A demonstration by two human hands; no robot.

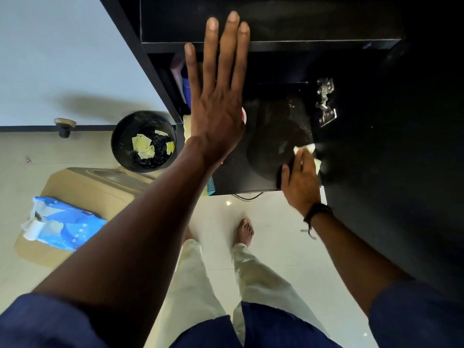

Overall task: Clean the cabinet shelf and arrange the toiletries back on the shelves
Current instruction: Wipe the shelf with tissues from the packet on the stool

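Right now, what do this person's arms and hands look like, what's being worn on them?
Both arms are bare from the elbow down, with dark navy sleeves pushed up near the bottom of the view. The left hand wears nothing visible: no ring, watch or glove. The right hand is also ungloved, and a black beaded bracelet with a short dangling cord circles its wrist.

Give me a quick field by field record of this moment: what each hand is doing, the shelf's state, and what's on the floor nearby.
left hand: open, fingers spread, flat against the cabinet's upper shelf edge
right hand: pressing a pale cloth on the lower shelf
lower shelf: black, with wet streaks and specks
toiletries: a few at the shelf's left end, partly hidden by the left hand
bin: black, on the floor left of the cabinet, crumpled paper inside
blue pack: lying on a cardboard box
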